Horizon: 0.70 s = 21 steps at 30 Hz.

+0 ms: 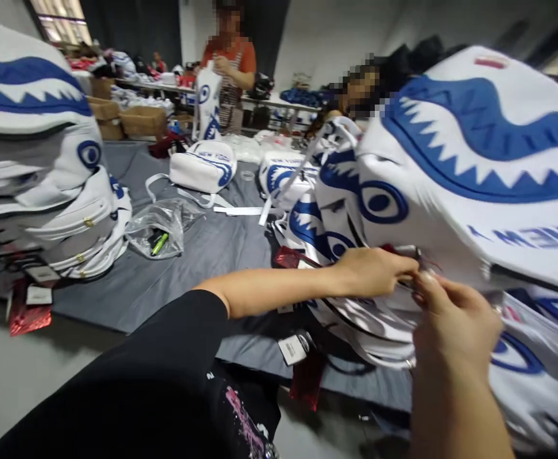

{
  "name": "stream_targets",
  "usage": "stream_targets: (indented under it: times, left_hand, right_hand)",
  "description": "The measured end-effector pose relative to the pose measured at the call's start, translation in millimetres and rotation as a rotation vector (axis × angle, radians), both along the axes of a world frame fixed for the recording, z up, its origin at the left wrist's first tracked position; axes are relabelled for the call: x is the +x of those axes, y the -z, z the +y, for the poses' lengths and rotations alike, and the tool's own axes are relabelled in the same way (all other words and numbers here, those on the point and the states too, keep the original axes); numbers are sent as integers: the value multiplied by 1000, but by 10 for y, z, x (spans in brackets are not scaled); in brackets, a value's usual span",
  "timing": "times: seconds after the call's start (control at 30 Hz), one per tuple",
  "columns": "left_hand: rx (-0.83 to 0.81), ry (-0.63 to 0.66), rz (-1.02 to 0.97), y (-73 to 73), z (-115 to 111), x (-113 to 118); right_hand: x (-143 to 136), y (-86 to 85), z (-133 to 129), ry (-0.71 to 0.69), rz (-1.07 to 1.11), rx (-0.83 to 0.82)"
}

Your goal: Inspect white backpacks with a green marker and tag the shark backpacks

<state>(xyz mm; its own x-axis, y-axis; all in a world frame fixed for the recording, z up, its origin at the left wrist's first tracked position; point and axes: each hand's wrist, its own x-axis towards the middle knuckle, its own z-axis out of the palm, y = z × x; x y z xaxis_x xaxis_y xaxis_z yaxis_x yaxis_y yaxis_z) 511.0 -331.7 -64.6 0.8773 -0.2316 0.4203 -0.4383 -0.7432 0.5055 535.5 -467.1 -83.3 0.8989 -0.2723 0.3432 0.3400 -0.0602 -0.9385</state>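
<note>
The table (212, 255) was covered in grey cloth. Toward the right of its near edge, white-and-blue bags (451, 220) were piled; toward the left of that edge, another stack (68, 191) was set. Between them a plastic bag (173, 220) was laid. Against the piled bags, the right hand (460, 312) was held just beside the left hand (381, 269). Through the plastic, a green marker (159, 244) was seen. A small piece (407, 250) was pinched by the left fingers; what the narrowed right fingers held could not be told.

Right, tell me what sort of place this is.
Probably a bag workshop or packing room: matching white bags are piled on a grey table, cardboard boxes stand behind, and a person farther back holds a similar piece.
</note>
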Motion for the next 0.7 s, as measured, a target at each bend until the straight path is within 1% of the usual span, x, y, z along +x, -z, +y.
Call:
stream_targets:
  times: [0.07, 0.13, 0.23, 0.3, 0.37, 0.43, 0.47, 0.5, 0.53, 0.57, 0.6, 0.67, 0.7]
  left_hand:
    - [-21, -18, -24, 13, 27, 17]
    - [-41, -4, -31, 12, 35, 3]
    - [-9, 17, -16, 4, 17, -48]
    - [19, -4, -25, 1, 2, -80]
    - [16, 9, -70, 9, 15, -107]
    - [-26, 60, -182, 46, 94, -158]
    - [-57, 65, -234, 86, 167, -212]
    - [-91, 30, -260, 146, 267, -300]
    - [-119, -45, -254, 230, 399, -429]
    - [-140, -185, -193, 343, 565, -603]
    - [-154, -360, -104, 484, 771, -818]
    - [-151, -711, 37, 838, 1304, -1329]
    - [-133, -870, 59, 1033, 1614, -1591]
  right_hand:
    - [0, -7, 5, -2, 46, 0]
    - [-18, -12, 8, -3, 71, 3]
    - [-38, -18, 27, -8, 58, -4]
    - [-36, -27, 58, -11, 52, 0]
    - [-43, -37, 90, -20, 56, 17]
    - [-97, -31, 87, -38, 45, 2]
    - [-153, -14, 61, -49, 32, -23]
    - [-231, 18, 16, -55, 13, -55]
    - [-330, 67, -48, -52, -12, -88]
    - [-448, 137, -128, -41, -34, -120]
    - [-577, 230, -217, -31, -38, -145]
    - [-844, 480, -407, -6, 19, -157]
    - [-972, 630, -501, 4, 83, -151]
